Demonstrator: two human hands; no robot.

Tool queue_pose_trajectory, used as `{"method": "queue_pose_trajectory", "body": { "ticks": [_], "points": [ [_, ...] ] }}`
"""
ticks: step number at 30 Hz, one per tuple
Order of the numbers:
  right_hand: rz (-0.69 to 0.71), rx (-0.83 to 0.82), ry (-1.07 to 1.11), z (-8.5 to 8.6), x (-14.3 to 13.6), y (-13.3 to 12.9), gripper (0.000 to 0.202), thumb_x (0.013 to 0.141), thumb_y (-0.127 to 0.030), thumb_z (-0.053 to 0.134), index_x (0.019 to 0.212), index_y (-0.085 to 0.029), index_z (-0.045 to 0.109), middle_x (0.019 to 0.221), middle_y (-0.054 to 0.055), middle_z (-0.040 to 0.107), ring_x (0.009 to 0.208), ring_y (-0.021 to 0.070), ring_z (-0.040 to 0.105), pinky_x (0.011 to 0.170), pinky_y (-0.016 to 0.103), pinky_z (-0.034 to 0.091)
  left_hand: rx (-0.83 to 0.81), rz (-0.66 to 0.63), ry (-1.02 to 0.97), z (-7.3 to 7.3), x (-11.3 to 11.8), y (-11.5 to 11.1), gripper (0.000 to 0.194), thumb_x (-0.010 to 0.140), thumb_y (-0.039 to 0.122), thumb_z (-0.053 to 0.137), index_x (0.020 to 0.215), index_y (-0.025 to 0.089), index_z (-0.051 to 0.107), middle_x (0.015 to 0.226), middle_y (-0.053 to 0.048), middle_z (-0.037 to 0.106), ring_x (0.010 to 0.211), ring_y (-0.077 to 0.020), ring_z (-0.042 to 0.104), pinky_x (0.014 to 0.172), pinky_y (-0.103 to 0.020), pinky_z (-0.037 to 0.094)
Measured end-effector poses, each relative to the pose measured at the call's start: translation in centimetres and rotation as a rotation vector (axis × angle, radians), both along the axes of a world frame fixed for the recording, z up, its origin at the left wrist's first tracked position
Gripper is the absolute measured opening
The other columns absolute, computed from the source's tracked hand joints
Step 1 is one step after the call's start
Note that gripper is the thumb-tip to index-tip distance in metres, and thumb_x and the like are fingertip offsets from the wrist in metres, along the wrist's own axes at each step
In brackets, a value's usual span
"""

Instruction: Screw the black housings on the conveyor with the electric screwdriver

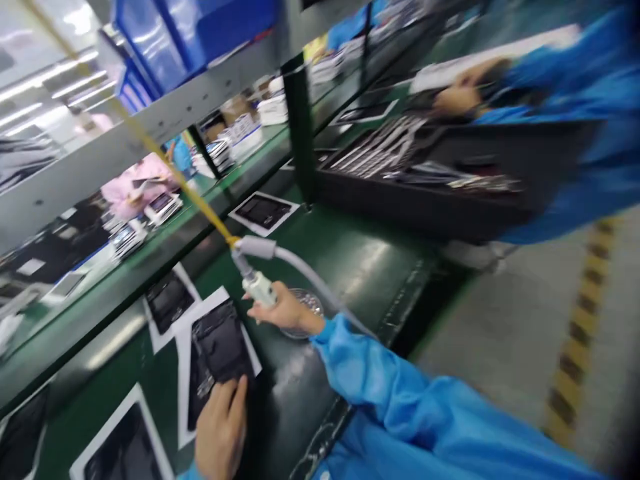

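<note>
A black device lies on white paper on the green bench, with my left hand at its lower edge, fingertips touching it. My right hand is wrapped round a pale electric screwdriver, held above the bench to the right of the device. A grey cable and a yellow cord join the tool's top end. Beneath my right wrist sits a round clear dish of small parts, partly hidden. What lies under my left fingertips is hidden.
More devices on white sheets lie along the bench, one at the back and one at front left. A black tray of metal parts stands at the right, near another person's hands. Blue bins hang above a metal rail.
</note>
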State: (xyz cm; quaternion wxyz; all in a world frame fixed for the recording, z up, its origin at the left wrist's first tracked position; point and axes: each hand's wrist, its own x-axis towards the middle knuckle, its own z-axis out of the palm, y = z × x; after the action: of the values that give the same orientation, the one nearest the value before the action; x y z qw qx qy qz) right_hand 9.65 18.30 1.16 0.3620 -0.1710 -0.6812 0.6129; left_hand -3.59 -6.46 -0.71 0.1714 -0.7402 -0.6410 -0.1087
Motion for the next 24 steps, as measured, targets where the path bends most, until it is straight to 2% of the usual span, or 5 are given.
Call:
{"method": "queue_pose_trajectory", "body": {
  "ticks": [3, 5, 12, 18, 24],
  "points": [
    [0.068, -0.17, 0.047, 0.2, 0.6, 0.7, 0.047, 0.062, -0.034, 0.075, 0.1, -0.009, 0.065, 0.068, 0.005, 0.07, 0.06, 0.0158, 0.067, 0.063, 0.028, 0.057, -0.044, 0.077, -0.012, -0.9, 2.7, 2.0, 0.036, 0.088, 0.009, 0.044, 0.115, 0.02, 0.065, 0.093, -0.01, 0.065, 0.082, -0.0197, 0.061, 0.068, -0.03, 0.055],
    [0.105, -0.252, -0.009, 0.7, 1.3, 1.2, 0.057, 0.058, -0.034, 0.08, 0.105, -0.008, 0.063, 0.063, 0.004, 0.069, 0.054, 0.0154, 0.066, 0.057, 0.027, 0.056, -0.096, 0.115, -0.06, -1.7, 3.1, 2.9, 0.03, 0.09, 0.012, 0.045, 0.108, 0.02, 0.068, 0.089, -0.01, 0.064, 0.077, -0.0178, 0.06, 0.066, -0.028, 0.054],
    [-0.046, -0.177, -0.04, 1.4, 4.0, 2.2, 0.034, 0.056, -0.032, 0.083, 0.075, -0.015, 0.059, 0.044, -0.004, 0.054, 0.036, 0.0106, 0.051, 0.036, 0.022, 0.041, -0.222, 0.233, -0.209, -4.0, 1.5, 3.7, 0.032, 0.09, 0.014, 0.044, 0.106, 0.021, 0.071, 0.09, -0.009, 0.063, 0.083, -0.0185, 0.057, 0.073, -0.031, 0.049],
    [-0.132, -0.088, 0.045, 0.4, 5.0, 2.6, 0.031, 0.062, -0.037, 0.08, 0.073, -0.021, 0.056, 0.043, -0.007, 0.052, 0.038, 0.0106, 0.051, 0.043, 0.027, 0.046, -0.19, 0.319, -0.178, -3.7, -0.1, 4.1, 0.031, 0.092, 0.016, 0.044, 0.105, 0.02, 0.072, 0.092, -0.008, 0.065, 0.084, -0.0193, 0.056, 0.074, -0.032, 0.045],
    [-0.168, -0.108, 0.07, -0.2, 4.8, 2.0, 0.024, 0.065, -0.03, 0.076, 0.076, -0.021, 0.057, 0.044, -0.007, 0.052, 0.039, 0.0105, 0.051, 0.045, 0.028, 0.046, -0.264, 0.375, -0.163, -2.0, -1.1, 3.2, 0.028, 0.09, 0.024, 0.05, 0.108, 0.017, 0.07, 0.1, -0.01, 0.066, 0.091, -0.0229, 0.059, 0.08, -0.035, 0.048]
  ]
}}
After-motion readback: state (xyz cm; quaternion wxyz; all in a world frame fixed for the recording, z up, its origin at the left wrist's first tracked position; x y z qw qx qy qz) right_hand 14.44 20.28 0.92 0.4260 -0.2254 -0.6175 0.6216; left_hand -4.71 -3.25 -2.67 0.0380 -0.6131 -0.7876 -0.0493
